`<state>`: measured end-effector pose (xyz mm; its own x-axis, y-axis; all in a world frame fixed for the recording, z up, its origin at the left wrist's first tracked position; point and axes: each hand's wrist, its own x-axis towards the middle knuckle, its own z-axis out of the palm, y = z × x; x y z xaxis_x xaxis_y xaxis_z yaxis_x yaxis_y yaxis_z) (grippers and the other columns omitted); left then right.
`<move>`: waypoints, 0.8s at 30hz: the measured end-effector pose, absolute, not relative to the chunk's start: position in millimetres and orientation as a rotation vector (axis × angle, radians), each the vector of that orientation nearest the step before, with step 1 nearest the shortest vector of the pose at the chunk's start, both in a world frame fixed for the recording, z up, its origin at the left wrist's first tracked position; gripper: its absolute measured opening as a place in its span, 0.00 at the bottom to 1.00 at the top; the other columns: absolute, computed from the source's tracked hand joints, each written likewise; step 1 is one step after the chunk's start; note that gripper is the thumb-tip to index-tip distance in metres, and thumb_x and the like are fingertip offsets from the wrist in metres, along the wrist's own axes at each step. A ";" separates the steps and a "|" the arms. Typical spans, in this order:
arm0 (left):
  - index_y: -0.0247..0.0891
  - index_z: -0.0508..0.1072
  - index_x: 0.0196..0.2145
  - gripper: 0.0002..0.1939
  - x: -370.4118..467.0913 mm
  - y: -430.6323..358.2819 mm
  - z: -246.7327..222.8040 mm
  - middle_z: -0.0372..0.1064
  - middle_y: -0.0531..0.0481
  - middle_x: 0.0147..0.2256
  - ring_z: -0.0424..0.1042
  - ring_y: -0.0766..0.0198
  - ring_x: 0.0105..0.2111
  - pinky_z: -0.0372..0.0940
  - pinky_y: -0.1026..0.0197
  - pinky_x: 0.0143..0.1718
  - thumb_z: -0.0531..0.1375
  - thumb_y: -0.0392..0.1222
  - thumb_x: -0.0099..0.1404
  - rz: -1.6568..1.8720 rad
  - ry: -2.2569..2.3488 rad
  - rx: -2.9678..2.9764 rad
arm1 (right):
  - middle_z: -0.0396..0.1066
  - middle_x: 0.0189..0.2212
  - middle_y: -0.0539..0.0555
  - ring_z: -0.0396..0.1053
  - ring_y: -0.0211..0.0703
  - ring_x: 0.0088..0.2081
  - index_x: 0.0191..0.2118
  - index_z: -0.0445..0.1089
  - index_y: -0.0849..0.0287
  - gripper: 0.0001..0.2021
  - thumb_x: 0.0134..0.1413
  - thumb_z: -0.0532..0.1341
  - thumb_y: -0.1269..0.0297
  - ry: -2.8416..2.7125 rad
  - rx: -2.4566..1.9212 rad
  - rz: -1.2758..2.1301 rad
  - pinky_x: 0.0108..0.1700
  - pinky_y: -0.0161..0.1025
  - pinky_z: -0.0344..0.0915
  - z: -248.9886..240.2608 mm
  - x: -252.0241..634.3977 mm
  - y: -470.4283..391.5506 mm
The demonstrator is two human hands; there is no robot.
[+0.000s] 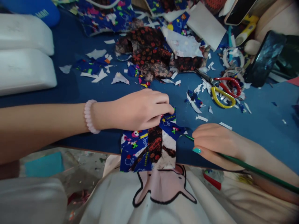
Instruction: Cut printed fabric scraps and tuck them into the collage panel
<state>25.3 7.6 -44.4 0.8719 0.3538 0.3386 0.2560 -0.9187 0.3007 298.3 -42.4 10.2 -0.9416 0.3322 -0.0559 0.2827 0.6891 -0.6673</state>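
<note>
A card (168, 158) covered in patchwork scraps of blue printed fabric and dark floral fabric lies at the table's front edge, with part of its white surface showing. My left hand (144, 109), wearing a pink bead bracelet (90, 116), reaches across the card's upper part. Its fingers are closed on a blue fabric scrap (173, 128), whose free end sticks out past the card's right side. To the right, my right hand (213, 141) grips a long thin green stick (259, 172). The stick's narrow tip points at the scrap's end; whether they touch is hard to see.
Scissors (218, 85) with red and yellow handles lie right of centre among paper snippets. Behind are crumpled dark floral fabric (149, 46) and a white card (206, 25). White containers (25, 70) stand left, a dark phone (265, 59) right. Another person's arm (275, 18) shows top right.
</note>
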 end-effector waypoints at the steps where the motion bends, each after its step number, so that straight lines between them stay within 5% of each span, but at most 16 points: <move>1: 0.35 0.73 0.48 0.14 25.2 7.6 -44.7 0.73 0.43 0.39 0.71 0.60 0.37 0.64 0.59 0.39 0.50 0.35 0.73 0.579 0.461 2.794 | 0.51 0.22 0.47 0.48 0.39 0.26 0.27 0.51 0.55 0.16 0.70 0.48 0.73 -2.771 -0.542 1.141 0.31 0.39 0.49 10.6 298.1 -42.7; 6: 0.31 0.74 0.48 0.13 24.9 7.9 -44.7 0.73 0.41 0.38 0.72 0.58 0.36 0.65 0.58 0.38 0.51 0.34 0.72 0.629 0.411 2.818 | 0.49 0.22 0.46 0.46 0.37 0.25 0.26 0.50 0.55 0.17 0.70 0.49 0.72 -2.714 -0.551 1.214 0.30 0.39 0.46 13.7 299.4 -44.1; 14: 0.29 0.74 0.48 0.15 25.3 9.1 -43.0 0.74 0.38 0.40 0.73 0.57 0.39 0.69 0.57 0.42 0.49 0.34 0.74 0.645 0.350 2.799 | 0.63 0.22 0.48 0.58 0.36 0.25 0.34 0.65 0.58 0.16 0.74 0.48 0.64 -2.603 -0.411 1.213 0.31 0.38 0.54 15.3 300.1 -34.2; 18: 0.29 0.74 0.49 0.16 26.1 13.9 -43.6 0.75 0.38 0.39 0.73 0.56 0.39 0.69 0.57 0.43 0.48 0.35 0.74 0.654 0.267 2.800 | 0.71 0.27 0.50 0.67 0.34 0.28 0.44 0.70 0.58 0.08 0.70 0.57 0.60 -2.573 -0.584 1.206 0.34 0.33 0.61 14.0 305.0 -25.2; 24: 0.38 0.75 0.48 0.17 28.4 28.4 -40.2 0.77 0.38 0.41 0.75 0.58 0.40 0.70 0.58 0.43 0.49 0.35 0.71 0.554 0.005 2.742 | 0.74 0.29 0.52 0.71 0.36 0.32 0.41 0.73 0.58 0.06 0.65 0.64 0.62 -2.518 -0.391 1.222 0.37 0.33 0.65 8.7 303.1 -25.1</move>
